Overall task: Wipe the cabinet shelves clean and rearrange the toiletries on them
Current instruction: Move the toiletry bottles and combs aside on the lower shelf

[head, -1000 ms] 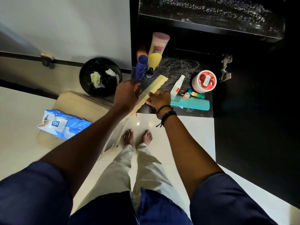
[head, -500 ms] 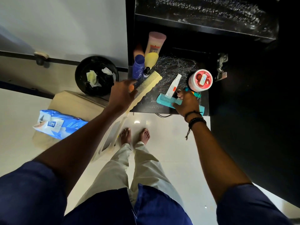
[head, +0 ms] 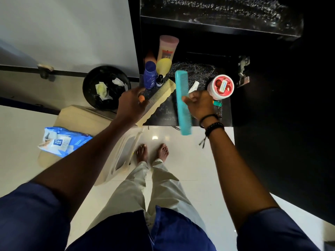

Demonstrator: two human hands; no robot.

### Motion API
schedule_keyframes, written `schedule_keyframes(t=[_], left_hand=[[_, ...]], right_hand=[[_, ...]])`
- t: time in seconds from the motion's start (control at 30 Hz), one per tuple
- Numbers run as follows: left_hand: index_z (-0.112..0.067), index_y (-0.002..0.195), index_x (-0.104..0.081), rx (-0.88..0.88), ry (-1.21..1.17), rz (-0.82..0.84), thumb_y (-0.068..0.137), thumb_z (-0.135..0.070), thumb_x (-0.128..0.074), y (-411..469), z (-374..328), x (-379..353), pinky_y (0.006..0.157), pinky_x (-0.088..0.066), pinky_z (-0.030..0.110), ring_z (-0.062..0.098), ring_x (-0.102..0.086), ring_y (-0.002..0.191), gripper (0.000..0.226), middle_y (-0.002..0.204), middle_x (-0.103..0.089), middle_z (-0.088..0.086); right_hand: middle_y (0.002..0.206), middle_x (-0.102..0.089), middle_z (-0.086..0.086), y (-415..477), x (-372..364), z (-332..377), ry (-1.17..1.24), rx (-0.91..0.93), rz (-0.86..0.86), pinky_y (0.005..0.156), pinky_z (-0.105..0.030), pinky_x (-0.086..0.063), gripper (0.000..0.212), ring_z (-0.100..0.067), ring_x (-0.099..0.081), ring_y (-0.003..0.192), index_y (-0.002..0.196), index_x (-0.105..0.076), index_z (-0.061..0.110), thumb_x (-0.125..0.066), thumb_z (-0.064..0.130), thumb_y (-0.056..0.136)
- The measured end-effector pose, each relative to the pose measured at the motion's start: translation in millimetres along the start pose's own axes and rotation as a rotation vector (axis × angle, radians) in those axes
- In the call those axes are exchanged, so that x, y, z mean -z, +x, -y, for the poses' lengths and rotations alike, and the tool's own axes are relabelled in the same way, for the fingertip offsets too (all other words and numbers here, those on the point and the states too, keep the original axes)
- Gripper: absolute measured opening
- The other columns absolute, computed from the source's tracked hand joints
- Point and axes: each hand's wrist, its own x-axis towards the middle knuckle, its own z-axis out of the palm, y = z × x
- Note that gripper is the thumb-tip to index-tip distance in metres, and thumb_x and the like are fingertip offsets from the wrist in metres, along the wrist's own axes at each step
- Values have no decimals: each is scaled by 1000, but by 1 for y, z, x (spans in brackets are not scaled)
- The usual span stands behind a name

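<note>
My right hand [head: 198, 104] grips a teal comb [head: 183, 102], raised above the black cabinet shelf [head: 204, 71] and pointing away from me. My left hand [head: 131, 104] holds a cream comb [head: 157, 100] slanted over the shelf's front left corner, with something orange between its fingers. At the shelf's back left stand a blue bottle [head: 150, 75], a yellow bottle [head: 163, 67], a pink bottle [head: 167, 47] and a small dark dropper bottle [head: 159, 80]. A white tube [head: 193, 86] and a red-lidded jar [head: 222, 86] sit to the right. A small teal item [head: 217, 103] lies below the jar.
A black bin [head: 106, 87] with used wipes stands on the floor left of the cabinet. A blue wet-wipes pack [head: 63, 141] lies on a cream stool [head: 81, 120]. An upper shelf [head: 217, 17] overhangs. A door hinge [head: 243, 73] sits at right. My bare feet [head: 152, 152] are on white tiles.
My right hand has picked the teal comb up off the shelf and turned it from lying crosswise to pointing away. The left hand with the cream comb stayed almost still.
</note>
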Motion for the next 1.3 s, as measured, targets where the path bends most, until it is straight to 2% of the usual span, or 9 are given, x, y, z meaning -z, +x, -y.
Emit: schedule_keyframes(t=[0.13,0.37,0.43,0.5,0.63,0.77,0.9,1.03,1.3], left_hand=[[-7,121,-60,75,-6,28,87,-17,-66,-2,1,0,68,-46,20,13,-64,81,36,107,-71,11],[-9,122,-59,196,-11,86,84,-15,-68,1,9,-4,76,-52,25,23,-68,93,40,118,-67,10],[-10,123,-58,207,-17,93,84,-16,-69,2,9,-7,79,-51,23,24,-67,99,42,123,-64,11],[-10,123,-58,211,-19,94,83,-17,-70,3,10,-10,79,-52,23,24,-67,100,42,124,-63,11],[-12,123,-58,224,-11,99,83,-20,-70,2,13,-14,77,-54,25,23,-69,97,42,123,-65,9],[-16,121,-61,212,21,80,85,-23,-67,3,12,-12,75,-57,31,23,-70,91,38,119,-67,8],[-16,116,-66,218,27,58,90,-22,-61,5,10,-14,64,-46,23,22,-69,86,27,121,-66,8],[-15,112,-67,199,20,30,90,-23,-59,9,8,-14,68,-54,30,23,-69,84,24,117,-68,8],[-14,117,-64,201,33,62,89,-23,-61,18,7,-17,76,-53,29,22,-69,91,29,120,-66,7]], right_hand=[[70,-62,-5,13,-42,22,293,-271,66,72,-43,-58,37,-29,-70,76,56,-46,18,-76,15,77],[93,-63,-16,9,-91,28,548,-492,193,43,-17,-52,23,-16,-63,61,98,-61,-11,-65,10,88],[99,-67,-17,9,-93,26,466,-462,161,49,-21,-56,38,-23,-69,72,107,-60,-9,-70,21,86],[104,-69,-14,11,-84,26,212,-368,133,73,-34,-60,51,-27,-69,92,107,-61,-1,-72,41,80],[98,-67,-10,8,-34,20,52,-129,-172,85,-26,-47,34,-25,-61,97,94,-64,7,-73,35,77],[138,-39,-18,20,22,-3,-307,-56,-526,101,-41,-39,67,-35,-36,128,124,-53,12,-75,45,70],[152,-19,-16,40,54,-22,-446,-151,-365,105,-51,-37,94,-36,-23,137,142,-34,26,-80,51,63],[151,-18,-18,55,61,-30,-417,-214,-99,105,-55,-35,106,-42,-23,137,148,-21,30,-85,38,64],[136,-38,-19,63,63,-25,-327,-75,-241,96,-38,-45,94,-40,-44,122,138,-38,23,-87,29,58]])
